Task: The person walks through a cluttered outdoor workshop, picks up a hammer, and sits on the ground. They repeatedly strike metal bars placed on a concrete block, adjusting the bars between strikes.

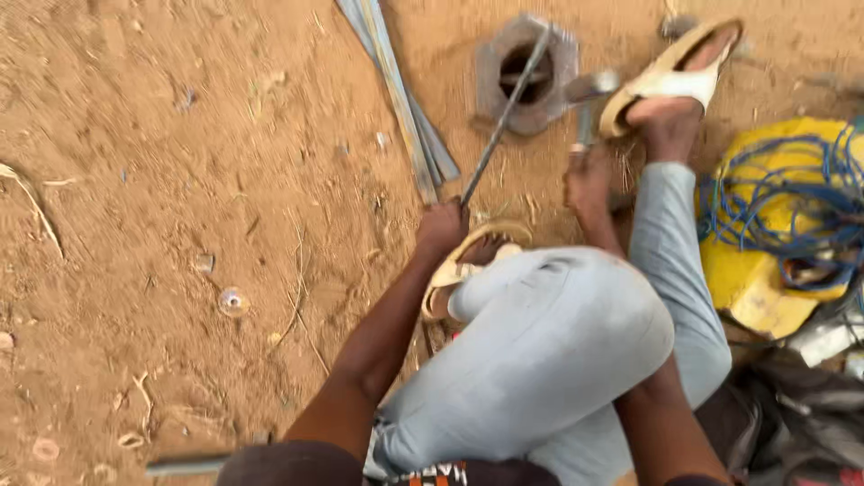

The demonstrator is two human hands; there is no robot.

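Both hands fisted: left (441, 229) grips thin rod (506, 112); right (589, 184) apparently grips hammer (587, 103).

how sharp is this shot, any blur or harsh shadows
Head view: motion blur smears the whole frame, worst at the edges; the left hand on the thin metal rod is soft, the right hand blurrier; lighting is flat, without hard shadows or glare.

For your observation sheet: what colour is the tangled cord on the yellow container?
Blue cord, clearest in the head view, right edge.
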